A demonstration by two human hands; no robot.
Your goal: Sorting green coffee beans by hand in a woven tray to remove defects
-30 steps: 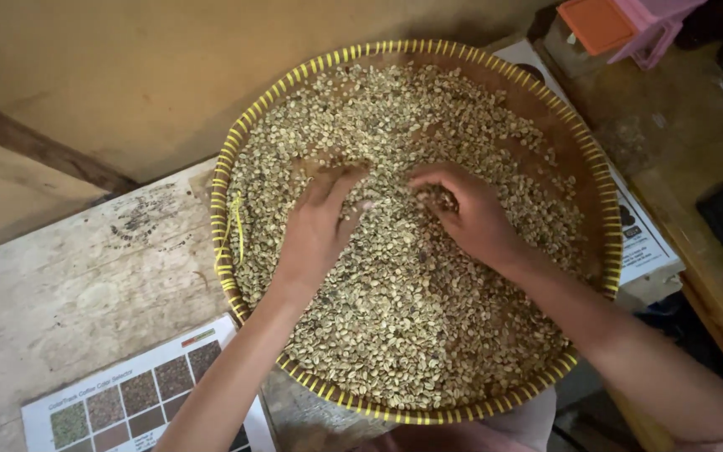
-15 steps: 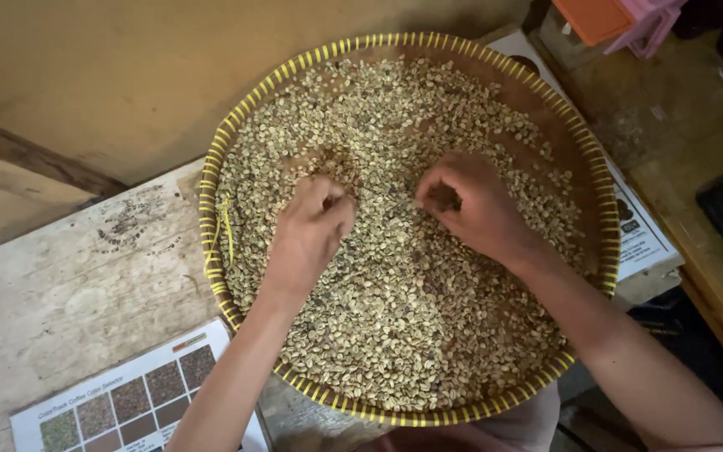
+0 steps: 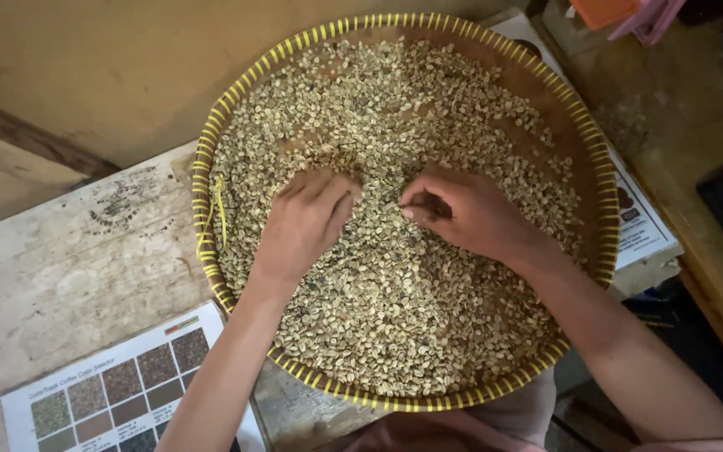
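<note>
Two bare forearms, no sleeves showing up to the frame edge. Left hand (image 3: 299, 226) and right hand (image 3: 466, 213) without gloves, rings, watch or bands. Short plain nails. A strip of pinkish cloth garment (image 3: 462, 431) shows at the bottom edge, between the arms, slightly wrinkled.

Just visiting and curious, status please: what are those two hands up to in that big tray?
Left hand flat on pale beans, fingers loose. Right hand curled, fingertips pinching among beans. Woven tray on wooden table; nothing blocking.
</note>
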